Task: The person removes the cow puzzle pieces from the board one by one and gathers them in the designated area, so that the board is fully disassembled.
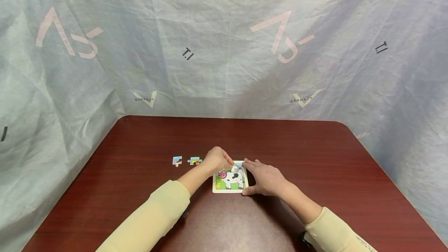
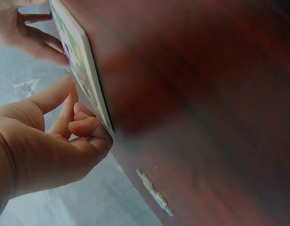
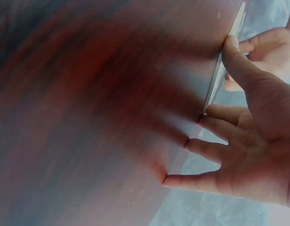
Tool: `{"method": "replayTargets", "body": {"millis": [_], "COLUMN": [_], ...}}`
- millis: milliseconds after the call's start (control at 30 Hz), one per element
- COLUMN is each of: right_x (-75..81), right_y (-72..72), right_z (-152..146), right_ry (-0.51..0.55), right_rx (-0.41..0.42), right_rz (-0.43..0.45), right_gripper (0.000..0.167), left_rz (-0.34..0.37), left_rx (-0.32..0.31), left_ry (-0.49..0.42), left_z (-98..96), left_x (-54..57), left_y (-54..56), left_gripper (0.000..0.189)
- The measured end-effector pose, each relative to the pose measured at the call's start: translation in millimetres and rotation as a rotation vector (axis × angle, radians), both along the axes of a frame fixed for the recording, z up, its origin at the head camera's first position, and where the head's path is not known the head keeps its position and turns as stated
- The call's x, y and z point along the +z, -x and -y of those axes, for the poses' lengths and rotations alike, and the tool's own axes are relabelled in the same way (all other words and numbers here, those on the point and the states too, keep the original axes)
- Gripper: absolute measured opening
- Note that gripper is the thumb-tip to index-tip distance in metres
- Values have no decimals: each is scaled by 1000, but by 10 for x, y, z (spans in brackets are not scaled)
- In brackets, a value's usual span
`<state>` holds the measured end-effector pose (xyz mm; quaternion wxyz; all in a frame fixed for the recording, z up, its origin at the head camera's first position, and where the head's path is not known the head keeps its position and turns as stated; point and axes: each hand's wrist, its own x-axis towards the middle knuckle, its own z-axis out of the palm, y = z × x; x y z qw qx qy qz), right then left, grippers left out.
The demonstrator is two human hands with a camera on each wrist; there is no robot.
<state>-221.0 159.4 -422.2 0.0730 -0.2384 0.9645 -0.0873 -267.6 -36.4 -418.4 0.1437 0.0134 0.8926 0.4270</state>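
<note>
A cow jigsaw puzzle (image 1: 232,181) lies in a white-rimmed tray (image 1: 227,191) on the table. Over its upper part, my left hand (image 1: 217,160) pinches a small puzzle piece between thumb and forefinger, the piece mostly hidden by the fingertips. The other fingers of that hand (image 2: 55,141) curl in by the tray's edge in the left wrist view. My right hand (image 1: 266,180) spreads along the tray's right side, thumb at the lower corner and forefinger at the upper one. Its remaining fingers (image 3: 197,181) stretch straight to the tabletop in the right wrist view.
Two loose puzzle pieces lie left of the tray: one blue and white (image 1: 177,160), one green and yellow (image 1: 194,161). The dark red table (image 1: 140,139) runs back to a grey printed cloth (image 1: 217,77) hanging behind and along the sides.
</note>
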Motion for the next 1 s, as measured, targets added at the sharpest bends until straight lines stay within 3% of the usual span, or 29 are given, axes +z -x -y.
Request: {"method": "replayTargets", "body": {"millis": [367,667,1000], "right_x": [14,-3,1], "right_y": [-13,-8,-4], "right_z": [10,1,-6], "right_ry": [3,-4,-2], "right_rx": [3,7,19], "right_rz": [1,1,-9], "right_gripper": [94,95,95], "left_rz": [7,51,55], "left_rx": [49,78,108], "left_ry": [69,-29,-67], "left_z": [-55,-78,-97], "left_x": [-25,-7,-29], "left_y": [-21,-33,-45], "left_gripper": [6,5,5]}}
